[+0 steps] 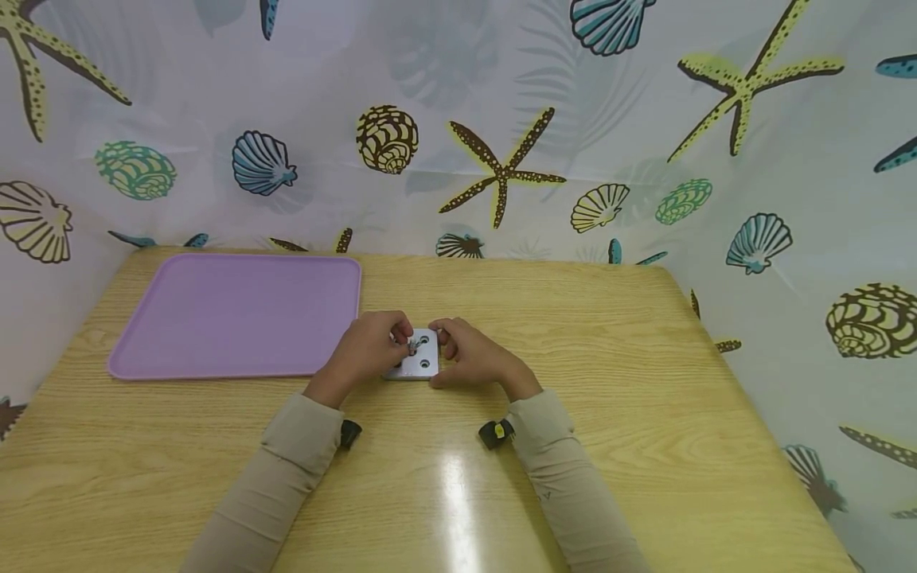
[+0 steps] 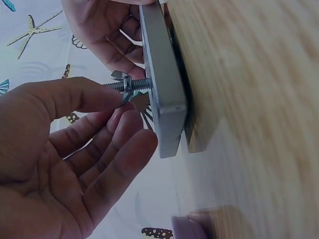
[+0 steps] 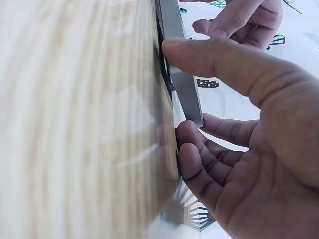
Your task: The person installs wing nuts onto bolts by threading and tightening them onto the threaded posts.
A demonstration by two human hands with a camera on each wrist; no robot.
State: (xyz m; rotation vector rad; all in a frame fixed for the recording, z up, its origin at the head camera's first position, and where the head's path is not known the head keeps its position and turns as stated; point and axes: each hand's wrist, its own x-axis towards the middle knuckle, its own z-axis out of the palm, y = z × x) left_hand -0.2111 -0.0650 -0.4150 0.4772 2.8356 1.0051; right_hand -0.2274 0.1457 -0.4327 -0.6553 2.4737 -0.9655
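- Leave aside the purple tray point(image 1: 236, 318), lying flat on the table point(image 1: 645, 350) at far left.
- Work with the left hand point(image 1: 367, 344): pinches the wing nut point(image 2: 127, 85) between thumb and fingertip, nearly closed there, with the other fingers loosely bent and holding nothing. Seems best to turn from the fingertips, regripping in short strokes rather than twisting the whole wrist.
- Find the nut partway along the threaded bolt point(image 2: 141, 85), just apart from the plate's face, with thread showing on both sides. Turn square to the bolt, pushing near the tip of a wing; avoid leaning sideways, likely to bind the thread (cannot tell the direction of turning from one moment).
- Note the bolt standing out near the middle of the metal plate point(image 1: 415, 365), itself low over the table between both hands, with holes showing near its corners. Hard to say whether resting fully flat.
- Brace with the right hand point(image 1: 469, 352): spans the plate's right edge with thumb at the near corner and index finger at the far one, opened just to that width, with other fingertips curled close to the tabletop. Squeeze evenly, so as to stop the plate from spinning along with the nut, and leave room for the wings.
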